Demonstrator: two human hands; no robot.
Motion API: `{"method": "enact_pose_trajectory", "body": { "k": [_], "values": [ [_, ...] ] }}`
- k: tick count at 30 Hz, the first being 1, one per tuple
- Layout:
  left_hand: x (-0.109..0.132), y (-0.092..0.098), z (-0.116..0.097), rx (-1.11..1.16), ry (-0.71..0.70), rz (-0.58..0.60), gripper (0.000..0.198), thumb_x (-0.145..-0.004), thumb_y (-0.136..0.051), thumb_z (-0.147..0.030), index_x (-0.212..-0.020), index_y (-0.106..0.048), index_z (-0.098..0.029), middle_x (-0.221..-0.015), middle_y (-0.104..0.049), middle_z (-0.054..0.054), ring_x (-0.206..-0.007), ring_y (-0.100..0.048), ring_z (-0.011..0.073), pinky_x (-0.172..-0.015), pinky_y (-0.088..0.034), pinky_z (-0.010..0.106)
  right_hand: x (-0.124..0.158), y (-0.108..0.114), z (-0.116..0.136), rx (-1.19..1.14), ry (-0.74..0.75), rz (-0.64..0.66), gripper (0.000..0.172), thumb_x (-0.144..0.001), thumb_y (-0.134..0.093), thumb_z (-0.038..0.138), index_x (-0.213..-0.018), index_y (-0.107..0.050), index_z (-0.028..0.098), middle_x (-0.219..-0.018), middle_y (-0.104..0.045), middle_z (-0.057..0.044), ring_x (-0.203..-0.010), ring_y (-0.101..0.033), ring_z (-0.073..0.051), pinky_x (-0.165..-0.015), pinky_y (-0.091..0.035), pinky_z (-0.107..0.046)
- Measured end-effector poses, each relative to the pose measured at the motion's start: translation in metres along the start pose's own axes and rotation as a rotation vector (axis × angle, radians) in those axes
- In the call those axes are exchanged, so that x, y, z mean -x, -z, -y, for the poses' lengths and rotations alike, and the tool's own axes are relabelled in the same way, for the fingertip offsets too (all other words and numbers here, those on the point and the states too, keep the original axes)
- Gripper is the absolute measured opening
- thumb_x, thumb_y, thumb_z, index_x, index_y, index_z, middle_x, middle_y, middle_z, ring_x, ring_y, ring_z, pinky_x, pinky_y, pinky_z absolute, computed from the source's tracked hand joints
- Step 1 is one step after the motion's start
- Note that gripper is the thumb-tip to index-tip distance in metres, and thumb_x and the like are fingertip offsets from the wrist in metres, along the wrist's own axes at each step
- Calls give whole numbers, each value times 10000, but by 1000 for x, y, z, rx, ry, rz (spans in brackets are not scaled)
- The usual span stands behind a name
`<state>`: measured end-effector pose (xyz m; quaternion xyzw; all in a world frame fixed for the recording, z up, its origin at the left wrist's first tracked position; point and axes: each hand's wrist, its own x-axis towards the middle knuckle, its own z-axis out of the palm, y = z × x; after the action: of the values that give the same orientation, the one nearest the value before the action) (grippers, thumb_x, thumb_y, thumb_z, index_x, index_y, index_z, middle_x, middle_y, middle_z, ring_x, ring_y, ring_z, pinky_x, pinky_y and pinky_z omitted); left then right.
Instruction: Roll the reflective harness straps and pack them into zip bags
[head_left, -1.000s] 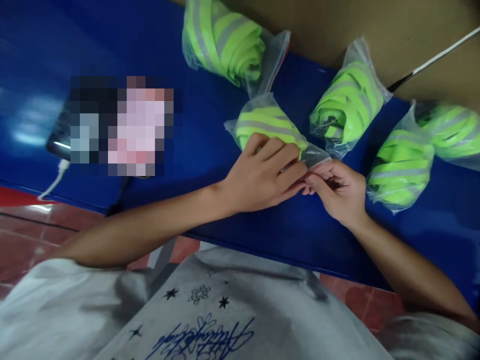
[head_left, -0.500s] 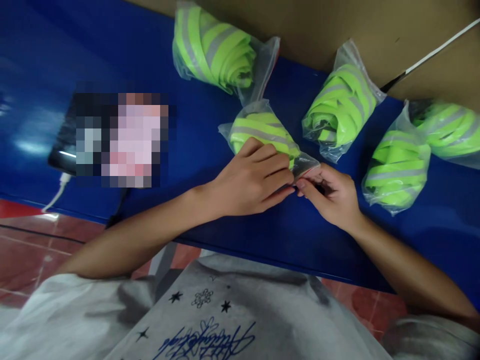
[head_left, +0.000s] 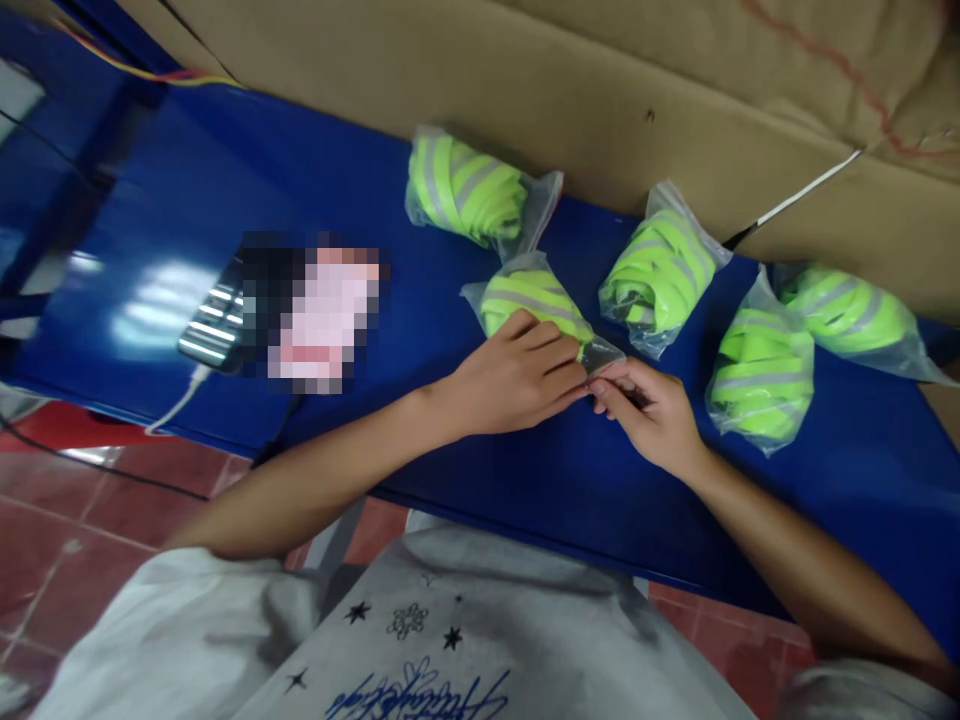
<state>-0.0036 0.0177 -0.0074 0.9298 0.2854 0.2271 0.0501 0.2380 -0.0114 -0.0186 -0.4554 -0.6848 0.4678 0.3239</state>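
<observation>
A clear zip bag (head_left: 534,292) holding a rolled yellow-green strap with grey reflective stripes lies in front of me on the blue table. My left hand (head_left: 525,375) rests over its near side, fingers curled, fingertips at the bag's mouth. The thumb and fingers of my right hand (head_left: 654,408) pinch the corner of that same mouth, close beside the left fingertips. Part of the bag is hidden under my left hand. Similar filled bags lie around it: one bag (head_left: 469,195) behind, another bag (head_left: 660,265) to the right.
Two more filled bags (head_left: 761,380) lie at the right. On the left of the blue table (head_left: 420,330) are a phone (head_left: 214,320) with a white cable (head_left: 180,400) and a blurred-out item (head_left: 326,315). A brown cardboard wall (head_left: 585,130) stands along the back edge.
The camera view has shifted, showing more of the cardboard and the table's left end. Both hands stay at the bag's mouth, with hardly any change in their grip.
</observation>
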Motion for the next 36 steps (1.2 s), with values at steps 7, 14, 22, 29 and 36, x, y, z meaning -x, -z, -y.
{"method": "enact_pose_trajectory", "body": {
  "k": [7,14,22,29,36],
  "values": [
    [-1,-2,0,-99,-89,-122,214,-1082,-574,-323,-969,-694,-188,-926,-711,20,-884,-552,200,-837,-345,371,0,-1,-2,15,-24,-10,192,-1019,-701,375,-948,-733,200,-728,-732,5,-624,-690,-109,-607,-550,-216],
    [0,-5,-1,-112,-95,-119,253,-1102,-529,-318,-972,-705,-191,-937,-711,25,-900,-561,203,-854,-346,389,3,1,-9,3,-21,-7,189,-1011,-709,391,-949,-746,216,-718,-722,9,-636,-684,-111,-619,-539,-221],
    [2,-7,2,-112,-104,-118,279,-1110,-511,-343,-989,-715,-195,-962,-716,24,-928,-581,205,-882,-352,389,3,1,-13,-3,-45,-12,216,-1015,-707,421,-948,-742,218,-713,-709,13,-640,-676,-105,-626,-533,-215],
    [4,-7,-3,-110,-70,-133,258,-1097,-537,-335,-984,-712,-182,-956,-716,29,-920,-594,203,-875,-360,378,2,-2,-15,-26,-4,-17,181,-1017,-711,378,-947,-735,213,-703,-705,18,-622,-680,-100,-591,-522,-200],
    [8,-1,-19,85,136,-145,219,-1063,-617,-367,-986,-714,-186,-992,-740,35,-1010,-644,214,-937,-390,383,10,-5,-7,114,234,-96,61,-1010,-688,180,-1013,-718,233,-789,-725,22,-686,-698,-97,-677,-568,-199]
  ]
}}
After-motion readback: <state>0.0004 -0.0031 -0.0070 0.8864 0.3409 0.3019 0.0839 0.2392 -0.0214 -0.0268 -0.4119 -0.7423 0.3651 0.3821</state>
